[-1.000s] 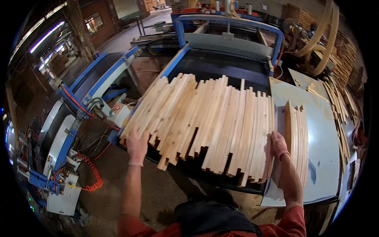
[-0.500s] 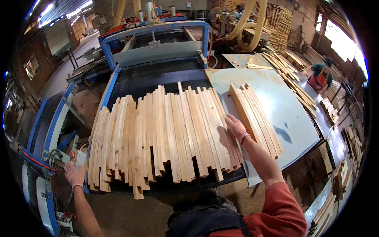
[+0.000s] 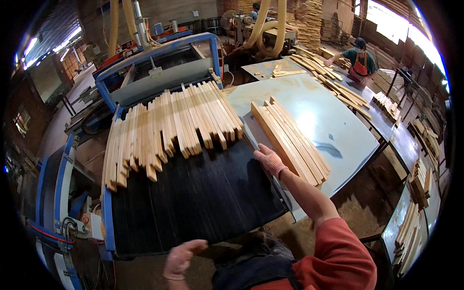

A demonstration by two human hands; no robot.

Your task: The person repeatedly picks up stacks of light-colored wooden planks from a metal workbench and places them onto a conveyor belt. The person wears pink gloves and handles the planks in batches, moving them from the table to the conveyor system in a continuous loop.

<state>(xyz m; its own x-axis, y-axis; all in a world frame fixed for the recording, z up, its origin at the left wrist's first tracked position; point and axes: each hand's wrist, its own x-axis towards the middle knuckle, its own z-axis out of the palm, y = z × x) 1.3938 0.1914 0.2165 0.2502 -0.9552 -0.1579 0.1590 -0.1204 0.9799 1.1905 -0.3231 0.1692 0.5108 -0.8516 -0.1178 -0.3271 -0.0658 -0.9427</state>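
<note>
A row of wooden strips lies side by side on the black conveyor belt, reaching toward the blue machine frame. My gloved right hand rests at the seam between the belt and the grey metal table, fingers stretched out and holding nothing. Beside it, a small bundle of wooden strips lies on that table. In front of the belt's near edge, my gloved left hand hangs in the air, slightly blurred. Its fingers are loosely bent, with nothing in them.
A control box with a red button sits left of the belt. At the far right a co-worker stands by scattered strips. Yellow hoses hang at the back. More wood pieces lie on the right-hand benches.
The row of strips on the belt has moved away toward the machine, baring black belt. My left hand has left the control box and come right. My right hand has come off the strips.
</note>
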